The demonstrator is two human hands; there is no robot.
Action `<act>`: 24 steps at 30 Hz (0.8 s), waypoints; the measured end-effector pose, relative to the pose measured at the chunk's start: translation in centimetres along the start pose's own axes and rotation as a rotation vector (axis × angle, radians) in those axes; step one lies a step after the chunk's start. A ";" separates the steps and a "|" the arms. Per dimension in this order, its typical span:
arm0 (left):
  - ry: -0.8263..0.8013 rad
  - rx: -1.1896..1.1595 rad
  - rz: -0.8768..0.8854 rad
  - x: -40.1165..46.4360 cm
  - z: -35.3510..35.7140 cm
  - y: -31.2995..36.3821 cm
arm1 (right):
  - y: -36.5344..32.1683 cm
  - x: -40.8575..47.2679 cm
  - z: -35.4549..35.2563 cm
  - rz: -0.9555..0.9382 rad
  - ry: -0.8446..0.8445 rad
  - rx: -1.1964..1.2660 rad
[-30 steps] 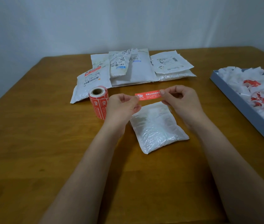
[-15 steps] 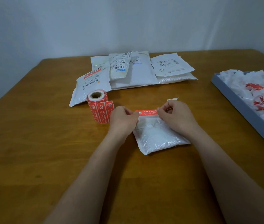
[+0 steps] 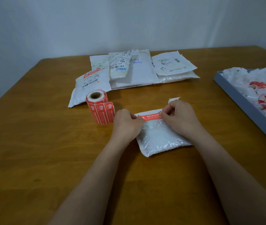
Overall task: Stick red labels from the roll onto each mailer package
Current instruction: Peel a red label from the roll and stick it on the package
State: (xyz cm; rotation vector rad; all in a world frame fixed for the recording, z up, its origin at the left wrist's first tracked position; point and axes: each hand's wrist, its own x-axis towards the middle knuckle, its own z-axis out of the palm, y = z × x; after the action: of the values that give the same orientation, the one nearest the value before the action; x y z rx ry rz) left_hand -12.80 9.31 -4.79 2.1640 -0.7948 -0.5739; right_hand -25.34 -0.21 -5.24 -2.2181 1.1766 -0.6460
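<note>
A white bubble mailer point(image 3: 160, 138) lies on the wooden table point(image 3: 31, 143) in front of me. A red label point(image 3: 150, 117) stretches across its far edge. My left hand point(image 3: 125, 124) pinches the label's left end and my right hand point(image 3: 179, 117) pinches its right end, both resting on the mailer. The roll of red labels point(image 3: 99, 108) stands upright just left of my left hand, with a short strip hanging loose. A scrap of white backing paper point(image 3: 173, 99) pokes out behind my right hand.
A pile of several white mailers point(image 3: 135, 70) lies at the back of the table; one at its left point(image 3: 90, 85) bears a red label. A grey-blue tray point(image 3: 242, 103) with crumpled white and red backing scraps sits at the right edge.
Both hands have lowered the red label from above the table onto the far edge of the mailer. The roll has not moved.
</note>
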 end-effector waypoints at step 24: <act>0.005 0.024 0.029 -0.1 0.4 0.3 | -0.8 -0.5 0.4 -0.117 -0.008 -0.201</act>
State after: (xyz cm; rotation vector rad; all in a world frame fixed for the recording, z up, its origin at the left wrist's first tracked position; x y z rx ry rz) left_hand -13.20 9.08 -4.80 2.1712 -0.8324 -0.5470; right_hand -24.88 0.72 -5.11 -2.4704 1.1579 -0.5869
